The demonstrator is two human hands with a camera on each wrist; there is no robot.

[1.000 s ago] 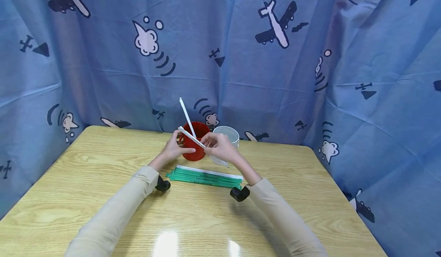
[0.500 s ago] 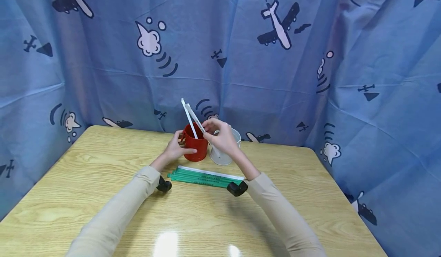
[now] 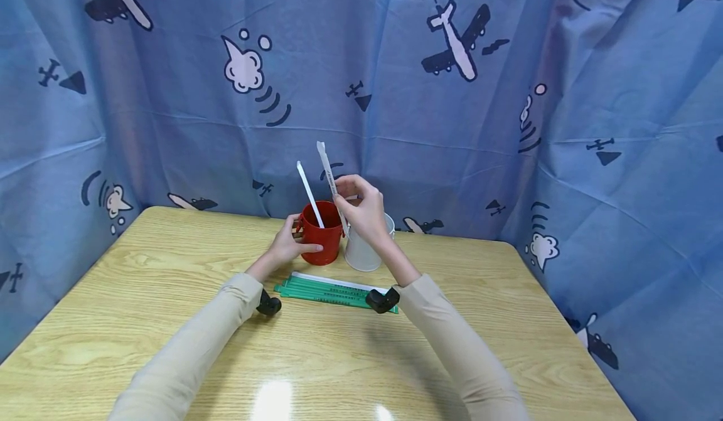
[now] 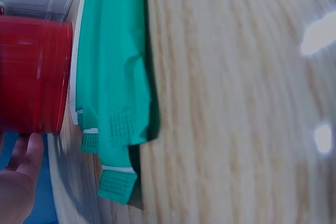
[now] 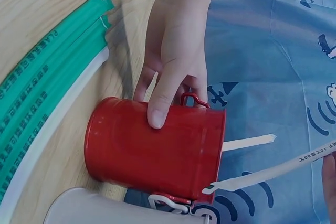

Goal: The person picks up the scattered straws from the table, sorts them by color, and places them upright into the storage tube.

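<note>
A red bucket (image 3: 322,245) stands upright with one white wrapped straw (image 3: 310,194) leaning inside it. My left hand (image 3: 287,243) grips its left side, thumb across the front, as the right wrist view also shows on the red bucket (image 5: 155,145). In my right hand (image 3: 364,211), thumb and fingers pinch a second white printed straw (image 3: 327,165), held steeply. Its lower end (image 5: 220,185) is by the bucket's rim on the side near the white bucket; whether it touches, I cannot tell. Green-wrapped straws (image 3: 333,292) lie in front of the buckets.
A white bucket (image 3: 363,253) stands just right of the red one, partly behind my right hand. One white straw lies along the back of the green ones on the wooden table (image 3: 316,358). A blue patterned curtain (image 3: 339,63) hangs behind the table.
My right hand has risen, and the straw in it has swung from a low slant over the red bucket to nearly upright at its right side. My left hand stays at the bucket.
</note>
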